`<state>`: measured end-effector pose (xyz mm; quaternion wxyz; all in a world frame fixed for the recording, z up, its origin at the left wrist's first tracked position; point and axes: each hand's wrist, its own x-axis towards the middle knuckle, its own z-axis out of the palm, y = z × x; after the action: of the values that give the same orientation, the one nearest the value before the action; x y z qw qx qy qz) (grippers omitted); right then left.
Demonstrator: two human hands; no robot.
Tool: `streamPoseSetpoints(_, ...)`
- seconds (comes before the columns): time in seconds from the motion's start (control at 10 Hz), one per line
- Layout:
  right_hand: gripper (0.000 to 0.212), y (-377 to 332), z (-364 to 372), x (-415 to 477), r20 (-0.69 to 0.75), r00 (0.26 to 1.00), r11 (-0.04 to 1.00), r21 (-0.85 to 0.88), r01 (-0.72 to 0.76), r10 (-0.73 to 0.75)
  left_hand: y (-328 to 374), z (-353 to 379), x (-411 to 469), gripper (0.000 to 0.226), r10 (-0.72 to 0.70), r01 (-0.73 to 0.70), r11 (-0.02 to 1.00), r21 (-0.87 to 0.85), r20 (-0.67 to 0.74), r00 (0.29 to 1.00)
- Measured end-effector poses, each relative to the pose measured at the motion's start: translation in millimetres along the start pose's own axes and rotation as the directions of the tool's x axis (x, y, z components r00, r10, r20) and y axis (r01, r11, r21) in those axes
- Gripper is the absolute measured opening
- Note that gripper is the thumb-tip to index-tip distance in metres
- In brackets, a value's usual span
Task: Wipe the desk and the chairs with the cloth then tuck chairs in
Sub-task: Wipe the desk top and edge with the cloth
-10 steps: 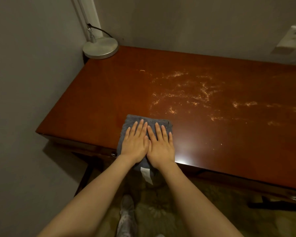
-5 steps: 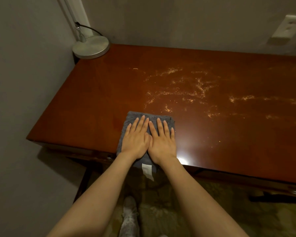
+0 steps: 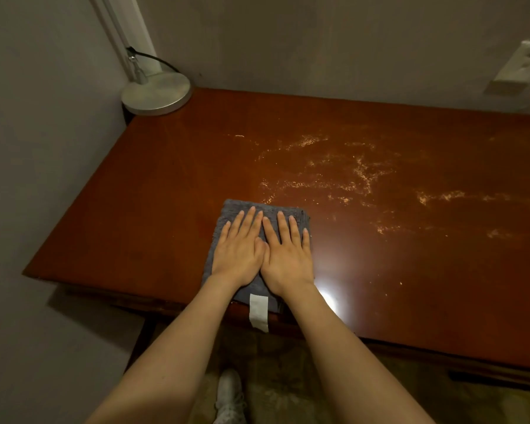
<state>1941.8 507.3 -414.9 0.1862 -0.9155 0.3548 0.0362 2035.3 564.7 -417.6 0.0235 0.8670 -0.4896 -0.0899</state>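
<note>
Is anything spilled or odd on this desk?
Yes. Pale, gritty streaks lie scattered across the middle and right of the desk, beyond the grey cloth under the left hand and right hand. The cloth's white tag hangs over the near edge.

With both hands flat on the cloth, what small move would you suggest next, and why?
Probably slide the cloth forward and rightward: left hand and right hand press it flat, and pale dusty streaks on the desk begin just beyond its far right corner.

Grey cloth (image 3: 259, 209) with white tag (image 3: 259, 312); reddish-brown desk (image 3: 166, 194), pale-speckled.
</note>
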Motion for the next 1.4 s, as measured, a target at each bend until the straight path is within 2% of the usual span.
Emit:
streamPoseSetpoints(0.5, 0.053, 3, -13, 67, -0.037, 0.999, 1.0, -0.012, 0.006, -0.007, -16, -5, 68, 0.055, 0.003, -0.003, 1.0, 0.002, -0.041, 0.999)
streamPoseSetpoints(0.9, 0.052, 2, -31, 163, -0.034, 0.998, 0.998, -0.03, 0.055, -0.056, -40, -22, 152, 0.055, -0.053, 0.051, 0.998, -0.042, -0.05, 0.997)
streamPoseSetpoints(1.4, 0.052, -3, -55, 290, -0.079, 0.997, 1.0, -0.012, -0.013, 0.012, -78, -45, 284, 0.056, 0.02, -0.02, 1.0, -0.015, -0.03, 0.999)
